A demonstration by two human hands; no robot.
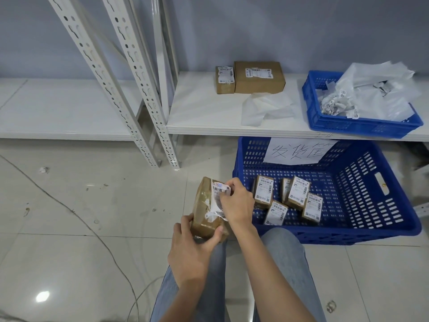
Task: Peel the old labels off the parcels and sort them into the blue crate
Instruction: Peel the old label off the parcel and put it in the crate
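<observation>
My left hand [192, 249] grips the near end of a small brown parcel [205, 212] held above my knees. A white label [217, 201] on its top is torn and partly lifted. My right hand [236, 201] pinches that label's far edge. To the right on the floor stands a big blue crate [362, 231] bearing a handwritten paper sign [299, 151]; several small labelled parcels [287, 201] lie inside it. Two more brown parcels [249, 77] sit on the white shelf [204, 112] behind.
A smaller blue crate [325, 119] on the shelf's right end holds crumpled label backing and plastic. A loose clear sheet [262, 108] lies mid-shelf. White slotted uprights [148, 108] stand at left. A thin cable [111, 247] runs across the tiled floor.
</observation>
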